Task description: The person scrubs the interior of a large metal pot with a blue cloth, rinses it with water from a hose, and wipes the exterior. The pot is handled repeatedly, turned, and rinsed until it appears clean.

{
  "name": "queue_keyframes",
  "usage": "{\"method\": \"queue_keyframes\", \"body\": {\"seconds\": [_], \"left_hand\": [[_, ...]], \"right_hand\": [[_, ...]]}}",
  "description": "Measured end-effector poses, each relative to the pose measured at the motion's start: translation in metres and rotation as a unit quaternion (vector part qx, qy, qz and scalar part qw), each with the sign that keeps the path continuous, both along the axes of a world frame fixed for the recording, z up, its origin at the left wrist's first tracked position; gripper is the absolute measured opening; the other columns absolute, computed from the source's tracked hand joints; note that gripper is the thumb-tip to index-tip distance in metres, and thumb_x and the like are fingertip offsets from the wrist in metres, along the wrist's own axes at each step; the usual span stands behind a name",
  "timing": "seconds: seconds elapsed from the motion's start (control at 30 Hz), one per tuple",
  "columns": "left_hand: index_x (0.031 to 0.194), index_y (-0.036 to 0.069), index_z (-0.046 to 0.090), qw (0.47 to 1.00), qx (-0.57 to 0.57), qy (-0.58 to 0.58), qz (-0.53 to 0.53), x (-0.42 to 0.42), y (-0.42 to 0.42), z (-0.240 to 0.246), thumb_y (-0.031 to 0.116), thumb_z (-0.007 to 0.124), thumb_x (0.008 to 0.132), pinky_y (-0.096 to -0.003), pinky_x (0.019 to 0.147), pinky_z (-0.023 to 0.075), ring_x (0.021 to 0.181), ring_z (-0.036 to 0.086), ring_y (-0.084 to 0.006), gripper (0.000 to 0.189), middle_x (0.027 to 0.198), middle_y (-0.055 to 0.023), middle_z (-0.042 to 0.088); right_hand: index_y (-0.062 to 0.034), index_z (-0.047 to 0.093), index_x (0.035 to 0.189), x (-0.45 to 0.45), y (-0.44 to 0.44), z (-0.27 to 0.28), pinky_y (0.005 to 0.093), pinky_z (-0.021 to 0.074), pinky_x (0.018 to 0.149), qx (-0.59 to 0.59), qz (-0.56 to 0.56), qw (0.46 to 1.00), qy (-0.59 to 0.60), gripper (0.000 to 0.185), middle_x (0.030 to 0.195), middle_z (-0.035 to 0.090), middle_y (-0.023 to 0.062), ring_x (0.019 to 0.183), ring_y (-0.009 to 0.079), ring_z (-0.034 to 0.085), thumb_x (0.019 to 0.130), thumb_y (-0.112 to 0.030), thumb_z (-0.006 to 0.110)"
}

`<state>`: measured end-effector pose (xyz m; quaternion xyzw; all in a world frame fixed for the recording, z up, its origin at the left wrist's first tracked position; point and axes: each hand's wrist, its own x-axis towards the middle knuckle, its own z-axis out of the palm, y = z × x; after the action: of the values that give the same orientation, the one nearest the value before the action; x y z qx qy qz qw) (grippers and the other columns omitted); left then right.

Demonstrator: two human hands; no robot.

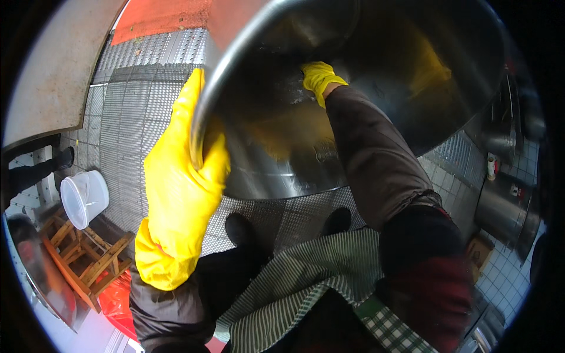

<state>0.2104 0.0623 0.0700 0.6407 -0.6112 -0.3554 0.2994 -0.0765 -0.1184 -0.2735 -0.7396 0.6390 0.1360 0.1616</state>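
A large stainless steel pot (234, 50) is tilted with its mouth towards me. My left hand (183, 189), in a yellow rubber glove, grips its rim, with the thumb inside and the fingers along the outer wall. Deep inside the pot is my right hand (318, 79), gloved in the same yellow. Its fingertips are near the dark inner surface, and shadow hides whether they hold anything. The wet-looking inner wall shows yellow reflections. A striped apron (309, 264) covers my front, and brown sleeves cover both forearms.
Perforated mats (128, 114) cover the floor, with an orange-red sheet (154, 20) beyond. At left are a white plastic bucket (97, 194), a wooden stool (106, 264), a red plastic bag (115, 295) and another person's shoe (65, 158). A metal container (503, 207) stands at right.
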Motion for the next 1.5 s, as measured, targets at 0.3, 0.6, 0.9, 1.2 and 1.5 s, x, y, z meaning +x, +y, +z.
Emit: {"method": "queue_keyframes", "body": {"seconds": [0.3,0.6,0.9,1.2,1.5], "left_hand": [[0.122,0.001,0.07,0.993,-0.003,0.111,0.044,0.002,-0.026,0.001,0.039,0.071,0.099,-0.0318,0.091,0.0498,0.099,0.067,-0.0196,0.045,0.107,-0.0089,0.074],[0.125,0.003,0.068,0.991,0.055,0.07,0.101,-0.003,-0.037,-0.002,0.046,0.069,0.099,-0.0332,0.095,0.0482,0.106,0.065,-0.0216,0.051,0.112,-0.0089,0.072],[0.134,0.003,0.064,0.989,0.058,0.127,0.055,0.007,-0.057,-0.029,0.049,0.066,0.1,-0.0366,0.104,0.0455,0.116,0.063,-0.0255,0.057,0.123,-0.0112,0.069],[0.132,0.001,0.064,0.975,0.086,0.203,0.028,0.022,-0.042,-0.024,0.052,0.067,0.098,-0.0361,0.103,0.0472,0.118,0.064,-0.0264,0.061,0.124,-0.0136,0.069],[0.129,0.0,0.065,0.991,0.051,0.073,0.095,0.012,-0.037,-0.049,0.048,0.068,0.099,-0.0348,0.101,0.0469,0.114,0.064,-0.0264,0.057,0.122,-0.0135,0.069]], "right_hand": [[-0.0052,0.064,0.137,0.118,0.019,0.085,0.0439,0.0479,0.101,-0.025,0.058,0.874,-0.482,0.053,0.131,0.066,0.0251,0.124,0.0425,0.059,0.092,-0.034,0.065],[-0.0151,0.076,0.118,-0.018,0.041,0.04,0.0525,0.0562,0.083,-0.06,0.215,0.974,0.032,0.035,0.108,0.076,0.0176,0.102,0.0362,0.072,0.089,-0.024,0.059],[-0.0088,0.076,0.113,0.032,0.031,0.049,0.0522,0.053,0.093,0.131,0.077,0.987,0.051,0.032,0.117,0.071,0.0237,0.111,0.0397,0.068,0.085,-0.02,0.066],[-0.0165,0.068,0.133,-0.001,0.067,0.108,0.0452,0.0463,0.106,0.125,0.15,0.954,-0.229,0.046,0.129,0.066,0.0217,0.121,0.0412,0.059,0.09,-0.033,0.071],[-0.0206,0.039,0.16,0.011,-0.003,0.04,0.0682,0.0252,0.118,0.025,-0.184,0.982,0.028,0.078,0.17,0.018,0.0227,0.152,0.0515,0.024,0.094,-0.056,0.061]]}}
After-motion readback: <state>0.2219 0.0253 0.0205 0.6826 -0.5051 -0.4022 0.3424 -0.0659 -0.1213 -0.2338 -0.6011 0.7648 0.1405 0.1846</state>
